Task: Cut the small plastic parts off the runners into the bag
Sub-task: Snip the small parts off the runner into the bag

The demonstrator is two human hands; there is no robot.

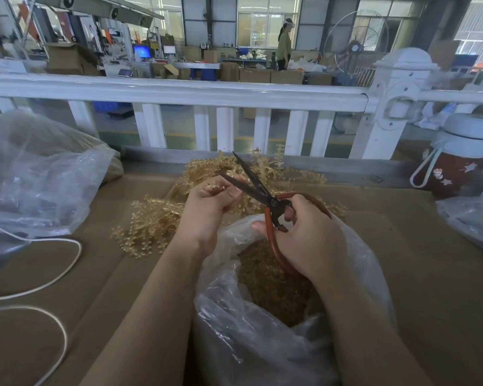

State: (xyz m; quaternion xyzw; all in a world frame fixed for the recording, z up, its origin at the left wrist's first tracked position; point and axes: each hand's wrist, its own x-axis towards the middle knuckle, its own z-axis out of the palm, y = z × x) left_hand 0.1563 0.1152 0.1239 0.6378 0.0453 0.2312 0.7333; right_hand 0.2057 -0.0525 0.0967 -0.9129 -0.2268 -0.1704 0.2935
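Bare forearms (156, 310), no sleeves.

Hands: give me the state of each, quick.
Left hand: closed, holding a runner of small plastic parts.
Right hand: closed round the handles of the scissors, blades open.

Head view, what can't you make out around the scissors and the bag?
- Runner: mostly hidden in the left hand.
- Scissors: lower handle loop covered by the right hand.
- Bag: bottom cut off by the frame edge; loose parts too small to tell apart.
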